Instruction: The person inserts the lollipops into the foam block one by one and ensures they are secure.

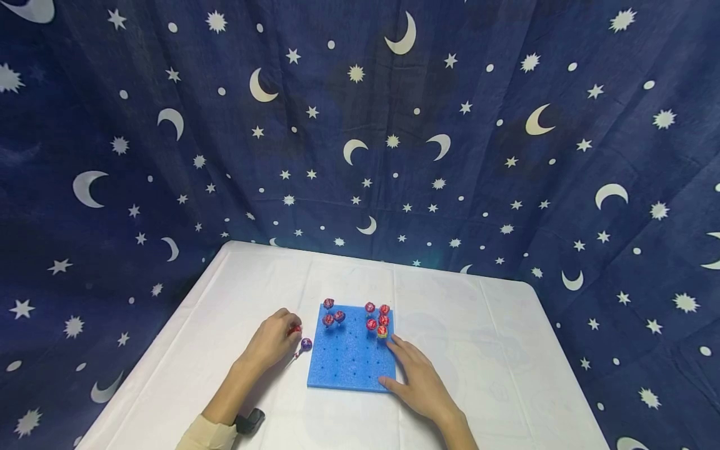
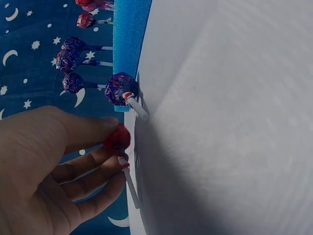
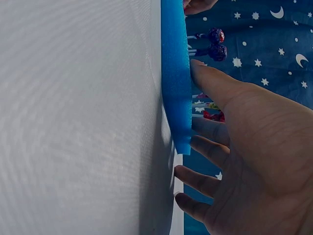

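Observation:
My left hand (image 1: 271,340) pinches a red-wrapped lollipop (image 2: 119,139) between thumb and fingers, left of the blue foam board (image 1: 345,350). In the left wrist view its white stick slants down close to the tabletop. A loose purple lollipop (image 1: 306,344) lies on the table between that hand and the board. My right hand (image 1: 419,381) rests on the board's right side, its fingers spread and relaxed, the thumb at the near right corner. Three purplish lollipops (image 1: 329,319) stand in the far left of the board. Several red ones (image 1: 371,324) stand at its far right.
Small holes dot the rest of the board in rows. A white cloth covers the table (image 1: 478,350). Behind it hangs a dark blue curtain (image 1: 315,137) with moons and stars. A dark band (image 1: 250,421) is on the left wrist, below a beige sleeve (image 1: 208,434).

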`<state>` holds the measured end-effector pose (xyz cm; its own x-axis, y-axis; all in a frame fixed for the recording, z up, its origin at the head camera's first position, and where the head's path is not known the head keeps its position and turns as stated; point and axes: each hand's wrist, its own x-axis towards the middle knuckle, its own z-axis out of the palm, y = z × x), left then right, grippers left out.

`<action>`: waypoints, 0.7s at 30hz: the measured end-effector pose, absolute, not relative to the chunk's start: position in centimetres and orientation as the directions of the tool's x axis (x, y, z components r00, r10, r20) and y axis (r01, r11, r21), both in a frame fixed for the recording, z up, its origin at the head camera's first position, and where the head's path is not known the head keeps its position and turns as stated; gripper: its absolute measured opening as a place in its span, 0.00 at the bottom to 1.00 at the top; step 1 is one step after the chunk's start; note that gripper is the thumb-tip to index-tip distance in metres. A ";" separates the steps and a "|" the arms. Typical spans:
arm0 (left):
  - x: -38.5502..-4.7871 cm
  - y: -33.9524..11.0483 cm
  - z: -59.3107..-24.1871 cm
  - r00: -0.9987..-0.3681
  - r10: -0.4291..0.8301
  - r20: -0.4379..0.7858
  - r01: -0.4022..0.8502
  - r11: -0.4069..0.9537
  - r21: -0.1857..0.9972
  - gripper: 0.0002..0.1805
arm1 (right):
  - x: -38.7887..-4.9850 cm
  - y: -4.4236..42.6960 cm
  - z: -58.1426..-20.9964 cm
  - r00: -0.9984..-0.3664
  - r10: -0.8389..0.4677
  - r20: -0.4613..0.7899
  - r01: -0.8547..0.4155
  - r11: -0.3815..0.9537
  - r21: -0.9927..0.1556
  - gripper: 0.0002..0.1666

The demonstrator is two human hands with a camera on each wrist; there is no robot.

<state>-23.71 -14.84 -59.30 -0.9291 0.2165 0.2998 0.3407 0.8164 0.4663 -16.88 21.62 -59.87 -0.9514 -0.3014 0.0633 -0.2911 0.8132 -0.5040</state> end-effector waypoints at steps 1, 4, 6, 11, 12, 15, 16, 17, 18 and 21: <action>-23.7 -14.8 -59.3 -0.930 0.214 0.300 0.339 0.817 0.466 0.08 | -16.9 21.6 -59.9 -0.951 -0.302 0.064 -0.292 0.812 -0.505 0.47; -23.6 -14.8 -59.1 -0.929 0.206 0.306 0.337 0.814 0.474 0.08 | -16.9 21.6 -59.9 -0.950 -0.305 0.063 -0.294 0.812 -0.503 0.47; -23.5 -14.7 -59.0 -0.927 0.201 0.317 0.340 0.809 0.479 0.08 | -16.9 21.6 -59.9 -0.950 -0.306 0.062 -0.295 0.813 -0.502 0.47; -23.4 -14.7 -58.5 -0.912 0.197 0.359 0.365 0.789 0.494 0.08 | -16.9 21.7 -60.0 -0.950 -0.305 0.058 -0.293 0.818 -0.496 0.48; -23.4 -14.6 -58.3 -0.908 0.195 0.371 0.372 0.783 0.498 0.08 | -16.9 21.7 -60.0 -0.951 -0.305 0.057 -0.293 0.819 -0.494 0.48; -23.3 -14.6 -58.0 -0.896 0.183 0.405 0.388 0.766 0.512 0.08 | -16.9 21.7 -60.1 -0.950 -0.307 0.060 -0.296 0.817 -0.495 0.47; -23.3 -14.6 -57.9 -0.891 0.179 0.417 0.395 0.758 0.518 0.08 | -16.9 21.7 -60.1 -0.949 -0.308 0.062 -0.298 0.816 -0.496 0.47; -23.2 -14.5 -57.7 -0.887 0.175 0.427 0.400 0.751 0.525 0.08 | -16.9 21.7 -60.1 -0.949 -0.309 0.065 -0.300 0.815 -0.496 0.47; -23.2 -14.5 -57.6 -0.883 0.172 0.437 0.407 0.743 0.531 0.08 | -16.9 21.7 -60.0 -0.949 -0.310 0.066 -0.300 0.814 -0.497 0.47; -23.1 -14.3 -57.1 -0.873 0.161 0.461 0.422 0.722 0.548 0.08 | -16.9 21.7 -60.1 -0.947 -0.311 0.074 -0.306 0.812 -0.497 0.47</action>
